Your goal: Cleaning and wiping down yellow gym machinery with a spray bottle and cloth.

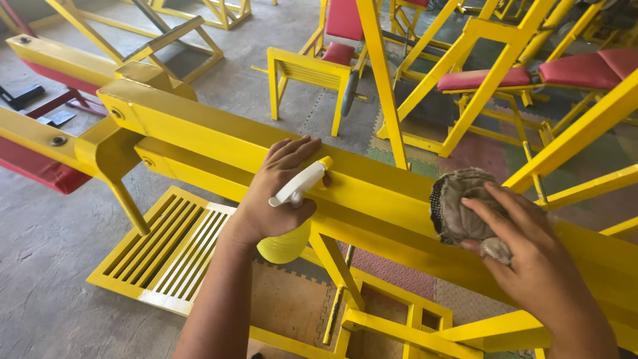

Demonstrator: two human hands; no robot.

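My left hand (276, 193) grips a yellow spray bottle (287, 244) with a white trigger head (299, 185), its nozzle tip resting close to the top of a yellow metal beam (219, 143). My right hand (531, 256) presses a crumpled grey-brown cloth (460, 203) against the same beam further right. The beam runs diagonally from upper left to lower right across the view. Most of the bottle's body hangs below my hand, partly hidden by it.
A yellow slatted foot plate (166, 249) lies on the concrete floor below the beam. Red padded benches (492, 78) on yellow frames stand behind. A red pad (40, 169) sits at the left. Coloured foam mats (392, 272) cover the floor beneath.
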